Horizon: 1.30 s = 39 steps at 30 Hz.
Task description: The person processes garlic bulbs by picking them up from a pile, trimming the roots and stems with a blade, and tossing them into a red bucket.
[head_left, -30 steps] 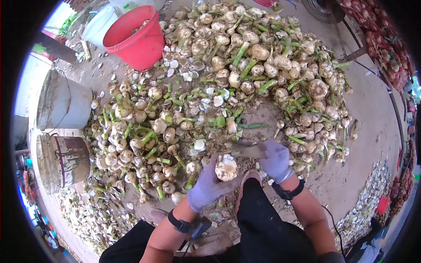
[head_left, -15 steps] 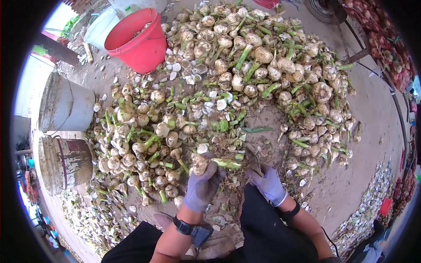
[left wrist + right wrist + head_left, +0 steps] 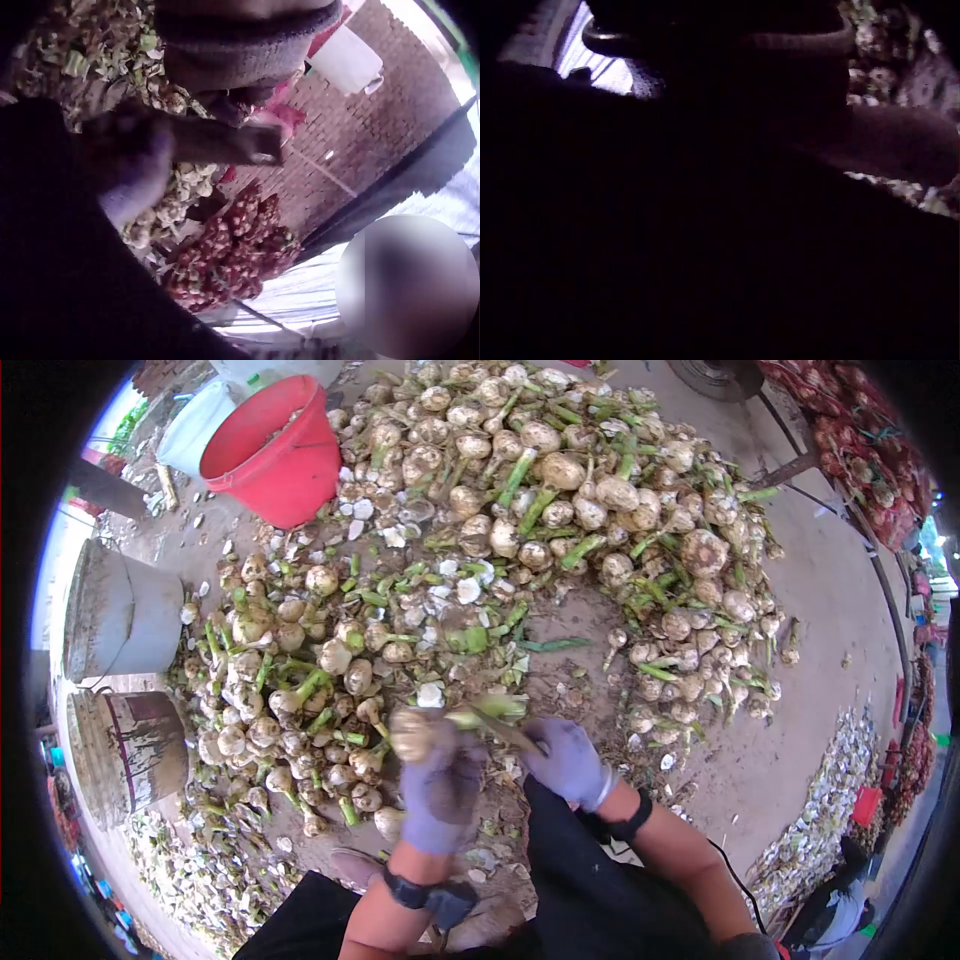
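Black trousers (image 3: 610, 890) cover our legs at the bottom of the head view, with our bare forearms reaching forward on either side. Dark bands circle both wrists, and pale purple gloves cover the hands. Our left hand (image 3: 438, 790), blurred, grasps a garlic bulb (image 3: 411, 733) in curled fingers, low in front of us; its thick green stem (image 3: 500, 706) points right. Our right hand (image 3: 568, 762) is clenched round a knife (image 3: 507, 731), whose blade overlaps the stem; we cannot tell how deep it sits. The right wrist view is mostly dark.

Beyond our hands, loose peelings and cut stems litter the ground between two heaps of garlic: a smaller heap (image 3: 290, 695) on the left, a larger heap (image 3: 610, 510) farther off to the right. Two dirty pale buckets stand at far left. Farther away we see a red bucket (image 3: 285, 475) beside a whitish one, and, at upper right, red net sacks (image 3: 865, 460).
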Each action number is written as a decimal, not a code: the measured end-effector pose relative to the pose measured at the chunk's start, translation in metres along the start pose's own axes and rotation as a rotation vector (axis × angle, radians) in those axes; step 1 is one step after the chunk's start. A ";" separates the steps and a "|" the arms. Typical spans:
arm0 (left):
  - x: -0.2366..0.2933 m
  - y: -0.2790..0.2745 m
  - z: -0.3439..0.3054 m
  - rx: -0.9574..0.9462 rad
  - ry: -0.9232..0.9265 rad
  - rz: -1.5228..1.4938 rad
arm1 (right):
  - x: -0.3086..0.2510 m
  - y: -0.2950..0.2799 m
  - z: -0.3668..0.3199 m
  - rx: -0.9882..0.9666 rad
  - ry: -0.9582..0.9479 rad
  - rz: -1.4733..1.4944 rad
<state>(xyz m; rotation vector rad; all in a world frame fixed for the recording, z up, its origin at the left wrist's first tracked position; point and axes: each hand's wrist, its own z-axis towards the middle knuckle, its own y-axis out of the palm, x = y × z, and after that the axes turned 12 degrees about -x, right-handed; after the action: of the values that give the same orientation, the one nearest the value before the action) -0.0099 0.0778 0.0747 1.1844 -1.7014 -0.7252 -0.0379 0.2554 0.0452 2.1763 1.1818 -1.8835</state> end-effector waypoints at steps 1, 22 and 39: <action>0.015 -0.017 0.004 -0.095 0.010 -0.057 | 0.032 0.002 0.005 -0.132 0.235 -0.149; 0.006 -0.017 0.034 -0.174 -0.277 0.518 | 0.025 -0.043 0.085 0.008 0.130 -0.417; 0.013 -0.040 0.057 -0.224 -0.213 0.519 | 0.011 -0.024 0.104 -0.145 0.184 -0.250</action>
<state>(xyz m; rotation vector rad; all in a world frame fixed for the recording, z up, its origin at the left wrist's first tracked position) -0.0479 0.0496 0.0216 0.4881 -1.9344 -0.7062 -0.1380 0.2280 0.0185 2.2519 1.6380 -1.6399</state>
